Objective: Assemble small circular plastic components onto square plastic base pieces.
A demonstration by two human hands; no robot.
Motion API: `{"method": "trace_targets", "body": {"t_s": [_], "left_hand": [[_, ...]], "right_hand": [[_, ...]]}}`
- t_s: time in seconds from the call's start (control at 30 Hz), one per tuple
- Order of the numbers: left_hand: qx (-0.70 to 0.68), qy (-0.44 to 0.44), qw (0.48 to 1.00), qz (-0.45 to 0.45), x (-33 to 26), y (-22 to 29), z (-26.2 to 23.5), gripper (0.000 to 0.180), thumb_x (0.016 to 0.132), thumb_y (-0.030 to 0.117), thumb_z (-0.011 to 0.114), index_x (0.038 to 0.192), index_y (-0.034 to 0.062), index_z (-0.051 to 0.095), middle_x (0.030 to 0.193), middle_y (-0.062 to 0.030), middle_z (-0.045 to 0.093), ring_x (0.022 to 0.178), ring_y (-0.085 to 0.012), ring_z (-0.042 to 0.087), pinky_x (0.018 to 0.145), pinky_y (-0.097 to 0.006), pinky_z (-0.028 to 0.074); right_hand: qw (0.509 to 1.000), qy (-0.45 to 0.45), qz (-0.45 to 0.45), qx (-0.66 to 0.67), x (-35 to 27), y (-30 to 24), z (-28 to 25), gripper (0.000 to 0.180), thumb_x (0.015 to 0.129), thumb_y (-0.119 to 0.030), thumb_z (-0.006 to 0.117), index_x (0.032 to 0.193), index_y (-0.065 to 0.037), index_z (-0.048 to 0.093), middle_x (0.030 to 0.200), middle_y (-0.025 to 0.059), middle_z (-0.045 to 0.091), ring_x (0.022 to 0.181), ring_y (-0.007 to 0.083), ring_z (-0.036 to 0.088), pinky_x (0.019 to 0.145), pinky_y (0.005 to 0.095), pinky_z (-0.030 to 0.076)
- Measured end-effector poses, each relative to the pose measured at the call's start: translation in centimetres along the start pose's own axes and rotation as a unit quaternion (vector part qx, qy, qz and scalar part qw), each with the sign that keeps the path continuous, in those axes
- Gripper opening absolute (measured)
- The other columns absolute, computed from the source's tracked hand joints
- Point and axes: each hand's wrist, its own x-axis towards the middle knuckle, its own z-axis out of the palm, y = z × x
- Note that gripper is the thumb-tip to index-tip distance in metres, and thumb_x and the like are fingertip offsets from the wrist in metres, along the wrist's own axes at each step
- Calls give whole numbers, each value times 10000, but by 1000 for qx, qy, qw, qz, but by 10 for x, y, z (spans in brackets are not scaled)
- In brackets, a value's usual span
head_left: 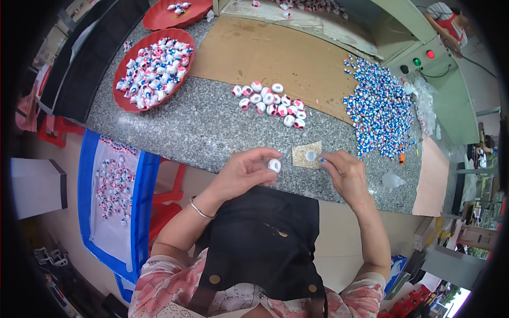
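Between the thumb and fingers of my left hand (243, 170) is a small rounded white piece (274, 165) with a dark oval on its face. My right hand (347, 174) pinches a tiny blue-and-white piece (322, 159) over the right edge of a speckled tan pad (299, 158). A pale round spot or disc (310, 155) shows on that pad, close to my right fingertips. Beyond both hands lies a loose group of rounded white-and-pink pieces (269, 99). To the right spreads a large heap of small blue-and-white pieces (377, 106).
A red scalloped dish (117, 90) of similar pieces stands left, with another red dish (159, 18) behind it. A blue-rimmed tray (139, 212) sits left below the table. A translucent squeeze bottle (392, 180) and an orange item (402, 158) lie right. A green cabinet (450, 100) borders the table.
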Motion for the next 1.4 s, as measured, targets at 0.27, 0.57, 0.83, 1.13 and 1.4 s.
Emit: {"method": "trace_targets", "body": {"t_s": [0.27,0.57,0.83,1.13,1.4], "left_hand": [[126,-9,991,52,0,10,6,329,925,-62,586,1252,-26,583,1185,-59,548,1053,-143,619,929,-296,547],[53,19,998,39,16,-13,11,292,902,-97,598,1187,-33,603,1183,-65,555,1042,-155,635,961,-304,536],[305,100,920,227,37,-32,34,324,812,-82,707,1117,1,633,1080,-93,616,970,-159,661,802,-287,586],[348,-33,897,271,40,-20,32,305,838,-8,705,1141,2,672,1064,-124,678,824,-143,681,648,-256,554],[133,-120,984,-2,31,-10,36,244,982,37,544,1185,-49,648,1047,-164,678,792,-179,708,683,-263,582]], "right_hand": [[983,-66,-114,-128,20,-4,10,136,779,13,639,906,-14,678,768,131,622,709,331,644,632,413,525],[994,7,-91,-64,11,-1,15,192,778,33,695,962,-20,694,815,139,651,712,320,647,617,387,519],[917,26,187,352,-8,-21,15,183,894,-38,676,1070,5,698,847,55,689,798,113,654,711,269,525],[930,8,127,344,-24,-33,3,146,869,-11,694,1014,-7,710,800,67,685,754,129,668,666,240,517],[974,2,17,225,-26,-43,0,112,824,-7,721,936,-7,721,786,95,676,702,186,657,616,288,496]]}}
